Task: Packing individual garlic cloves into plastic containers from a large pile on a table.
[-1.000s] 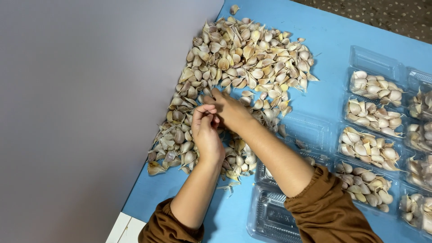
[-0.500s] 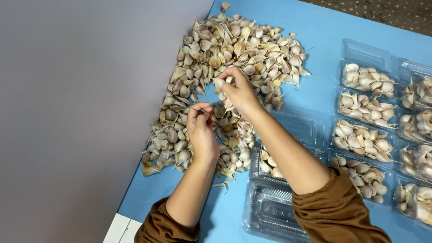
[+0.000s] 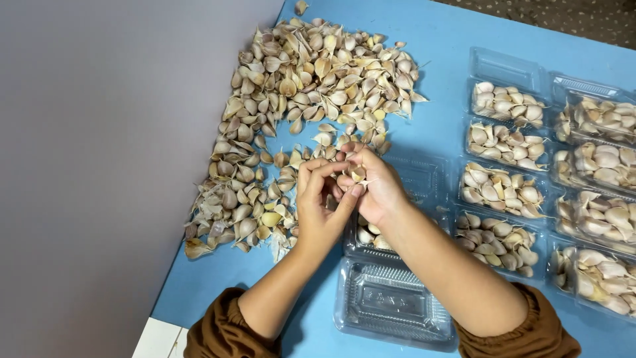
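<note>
Loose garlic cloves lie heaped far left, within reach. My left hand and right hand meet, fingertips pinching one clove above the open clear tray; filled trays sit right.

Two hands hold garlic cloves over a blue table.

The left hand and the right hand meet in the middle, touching, and their fingers pinch a few garlic cloves. A big pile of garlic cloves lies on the blue table behind them. An open clear plastic box sits under the wrists, with some cloves inside. More filled clear boxes sit in rows on the right.
</note>
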